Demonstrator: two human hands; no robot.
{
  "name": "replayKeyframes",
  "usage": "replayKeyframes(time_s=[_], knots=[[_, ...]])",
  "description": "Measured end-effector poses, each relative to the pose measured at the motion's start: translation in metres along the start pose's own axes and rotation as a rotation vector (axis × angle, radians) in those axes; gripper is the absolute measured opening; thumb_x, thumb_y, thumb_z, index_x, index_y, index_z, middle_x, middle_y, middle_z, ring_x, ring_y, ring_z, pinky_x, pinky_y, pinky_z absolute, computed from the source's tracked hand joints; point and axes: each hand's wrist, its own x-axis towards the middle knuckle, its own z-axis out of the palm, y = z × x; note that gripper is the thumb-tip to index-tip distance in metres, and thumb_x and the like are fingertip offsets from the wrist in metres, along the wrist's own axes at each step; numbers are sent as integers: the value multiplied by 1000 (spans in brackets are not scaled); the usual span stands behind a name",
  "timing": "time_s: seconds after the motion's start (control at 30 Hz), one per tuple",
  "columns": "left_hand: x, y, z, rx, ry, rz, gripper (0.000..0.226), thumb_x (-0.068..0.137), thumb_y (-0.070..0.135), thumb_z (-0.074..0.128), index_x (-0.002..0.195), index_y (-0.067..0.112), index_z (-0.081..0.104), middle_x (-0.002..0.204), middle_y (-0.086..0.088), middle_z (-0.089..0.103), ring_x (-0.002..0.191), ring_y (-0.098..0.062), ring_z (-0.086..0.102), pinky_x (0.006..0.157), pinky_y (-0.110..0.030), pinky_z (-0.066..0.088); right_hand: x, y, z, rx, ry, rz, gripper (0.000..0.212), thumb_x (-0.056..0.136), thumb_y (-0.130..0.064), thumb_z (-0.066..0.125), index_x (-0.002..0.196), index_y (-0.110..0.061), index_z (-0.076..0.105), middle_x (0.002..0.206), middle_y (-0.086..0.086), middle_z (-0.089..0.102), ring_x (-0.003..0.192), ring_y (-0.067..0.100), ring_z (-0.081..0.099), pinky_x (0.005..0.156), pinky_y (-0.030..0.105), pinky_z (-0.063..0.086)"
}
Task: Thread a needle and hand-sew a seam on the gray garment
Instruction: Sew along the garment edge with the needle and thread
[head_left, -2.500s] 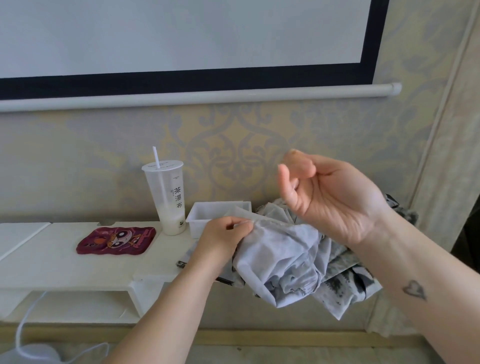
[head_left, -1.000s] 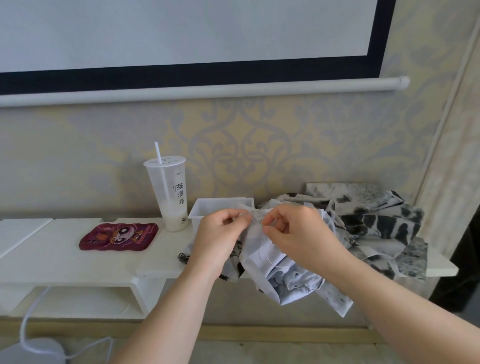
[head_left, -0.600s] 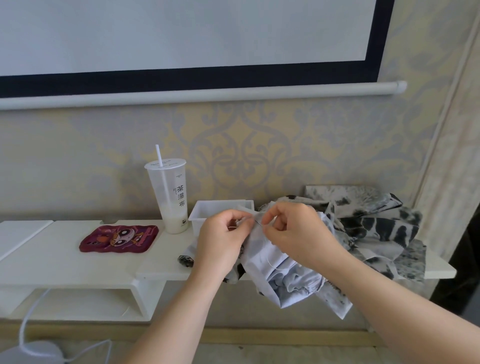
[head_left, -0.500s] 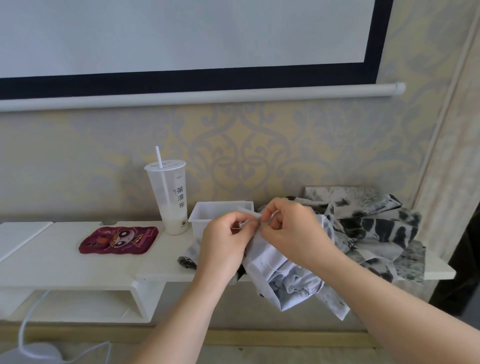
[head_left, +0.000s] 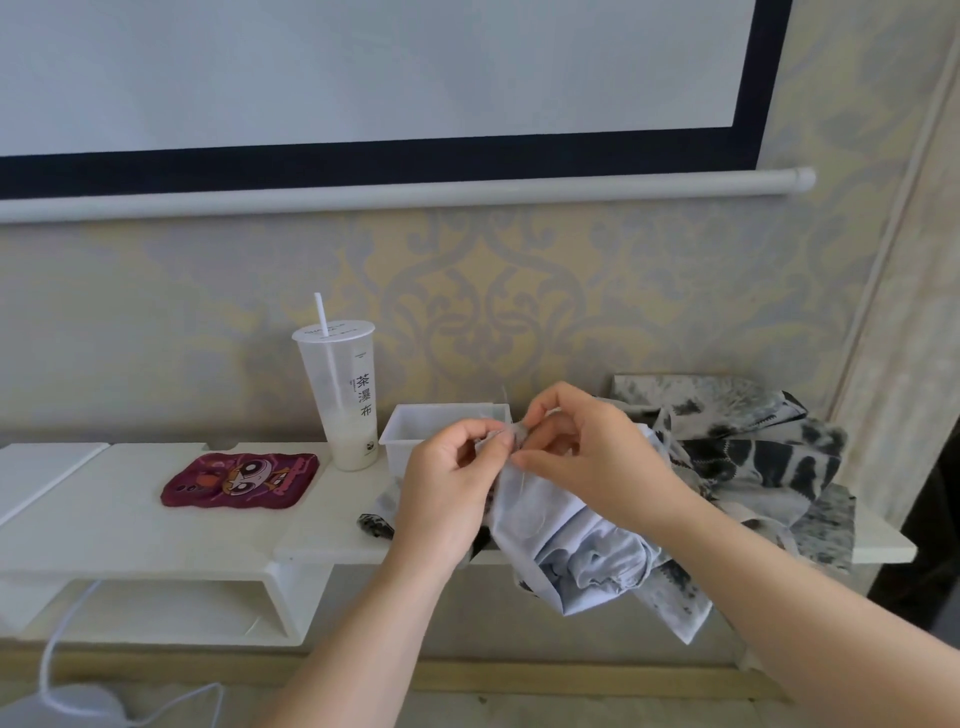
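The gray garment (head_left: 561, 540) hangs bunched off the front of the white shelf (head_left: 130, 525). My left hand (head_left: 452, 483) pinches its upper edge between thumb and fingers. My right hand (head_left: 587, 452) meets it from the right and pinches at the same fold, fingers curled. A thin pale thread (head_left: 535, 509) loops down over the cloth below my right hand. The needle itself is too small to make out between my fingertips.
A clear lidded cup with a straw (head_left: 340, 395) stands on the shelf beside a white plastic box (head_left: 415, 431). A dark red cartoon pouch (head_left: 239, 478) lies to the left. Black-and-white patterned cloth (head_left: 753, 457) is piled at the right. A white cable (head_left: 57, 649) trails on the floor.
My right hand came down from its raised position and joined my left hand at the garment's edge. Both hands have since worked closely at the fold, shifting only slightly.
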Motion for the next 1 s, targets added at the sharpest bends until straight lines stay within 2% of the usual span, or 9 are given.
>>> replayKeyframes(time_s=[0.13, 0.23, 0.4, 0.53, 0.6, 0.7, 0.8, 0.9, 1.0], knots=[[-3, -2, -2, -45, -36, 11, 9, 90, 15, 63, 86, 21, 69, 73, 7, 71, 70, -4, 64, 64, -16, 49, 4, -2, -15, -129, 85, 58, 23, 78, -46, 69, 86, -25, 67, 79, -13, 61, 58, -4, 48, 57, 11, 37], [-3, -2, -2, -32, -113, 35, 8, 90, 14, 62, 88, 17, 70, 74, 7, 71, 72, -5, 63, 67, -18, 49, 10, -3, -23, -83, -96, 215, 27, 86, -48, 59, 87, -25, 73, 92, -12, 67, 81, -4, 59, 73, 14, 39], [-3, -2, -1, -26, -164, 49, 8, 89, 12, 62, 88, 14, 69, 79, 6, 72, 76, -7, 64, 70, -19, 50, 13, -7, -23, 250, -183, 262, 19, 88, -27, 63, 93, -12, 74, 89, 3, 74, 84, 14, 70, 81, 21, 52], [-3, 0, -4, -80, -175, 14, 9, 90, 11, 61, 89, 14, 69, 75, 9, 71, 72, -3, 63, 66, -15, 49, 22, -4, -22, 786, 75, 377, 19, 97, -16, 49, 85, -6, 60, 84, 8, 66, 56, 13, 60, 47, 16, 44], [-4, 0, -5, -76, -193, 8, 9, 91, 13, 61, 89, 15, 69, 75, 9, 71, 72, -3, 63, 66, -15, 49, 27, -1, -26, 1039, 221, 418, 21, 100, -14, 42, 86, -5, 53, 85, 10, 66, 70, 22, 70, 52, 23, 52], [-4, 2, -7, -73, -202, 2, 10, 91, 14, 60, 92, 12, 70, 78, 7, 72, 74, -4, 65, 67, -15, 49, 32, 10, -30, 780, 318, 346, 22, 101, -19, 42, 88, -5, 53, 92, 8, 69, 100, 27, 66, 78, 40, 57], [-4, 3, -7, -66, -205, 0, 11, 91, 15, 60, 93, 13, 70, 79, 6, 73, 75, -4, 65, 67, -15, 50, 29, 16, -33, 249, 398, 248, 25, 99, -27, 44, 86, -15, 61, 83, 13, 66, 78, 24, 59, 89, 49, 51], [-5, 4, -7, -66, -206, -2, 11, 91, 15, 60, 92, 12, 70, 79, 4, 73, 74, -5, 66, 65, -16, 50, 26, 15, -34, 92, 444, 161, 25, 99, -28, 43, 87, -17, 62, 66, -8, 65, 55, 13, 52, 65, 37, 52], [-5, 5, -6, -66, -210, -4, 11, 91, 15, 60, 92, 12, 70, 77, 6, 73, 72, -4, 66, 63, -15, 49, 27, 14, -32, 43, 480, 111, 23, 99, -24, 44, 90, -10, 60, 52, -20, 58, 36, 3, 37, 41, 13, 32]])
